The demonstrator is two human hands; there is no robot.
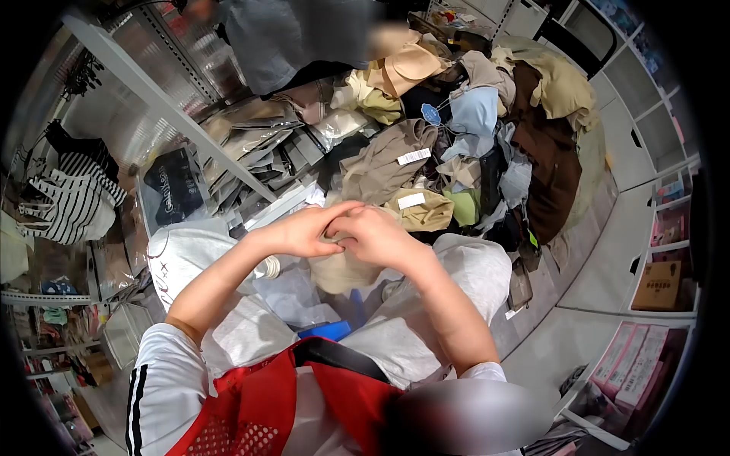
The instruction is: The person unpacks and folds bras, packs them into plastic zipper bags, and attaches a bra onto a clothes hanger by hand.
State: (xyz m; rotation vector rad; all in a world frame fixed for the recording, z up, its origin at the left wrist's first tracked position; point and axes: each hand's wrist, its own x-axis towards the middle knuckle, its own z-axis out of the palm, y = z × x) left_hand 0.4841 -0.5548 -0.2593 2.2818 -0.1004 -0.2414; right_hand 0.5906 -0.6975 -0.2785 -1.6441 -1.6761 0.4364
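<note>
Over my lap, my left hand (308,229) and my right hand (369,234) meet with their fingers bent and closed together. Whatever lies between the fingertips is hidden or too small to name. Just below them is a piece of beige cloth (342,273); I cannot tell whether the fingers grip it. Right beyond my hands lies a tan garment (422,210) with a white label (411,201). A grey-brown garment (384,163) with a white barcode tag (414,156) is behind that.
A big heap of clothes (551,152) spreads ahead and to the right. Plastic-wrapped packets (255,125) stand behind a white shelf post (163,102). Between my legs are clear plastic (285,296) and a blue object (327,330). Another person (293,42) is at the far side.
</note>
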